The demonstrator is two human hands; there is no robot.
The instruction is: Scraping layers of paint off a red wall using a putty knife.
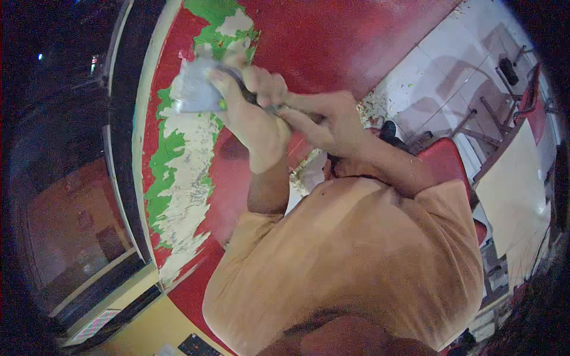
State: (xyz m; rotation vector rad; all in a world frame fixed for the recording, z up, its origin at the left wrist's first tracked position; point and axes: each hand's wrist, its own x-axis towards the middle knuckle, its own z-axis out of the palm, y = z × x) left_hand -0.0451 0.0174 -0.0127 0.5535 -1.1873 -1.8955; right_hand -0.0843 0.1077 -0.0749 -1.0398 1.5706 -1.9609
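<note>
A wide-bladed paint scraper (199,89) is pressed against or held just over the wall at the upper left; motion blurs it a little. My left hand (255,121) is closed around its dark handle, with the thumb stretched toward the metal blade. At the rear end of the handle, my right hand (323,118) is closed too, its fingers partly hidden. Around the blade, the red wall (314,47) has a long stripped strip, where green paint (160,190) and a pale, scratched layer (187,196) show with ragged edges.
Along the wall's left side runs a pale edge (139,142) beside a dark opening. Paint flakes (371,104) lie on the white tiled floor (457,89). To the right stand a red chair (445,160), metal legs and a pale tabletop (513,190).
</note>
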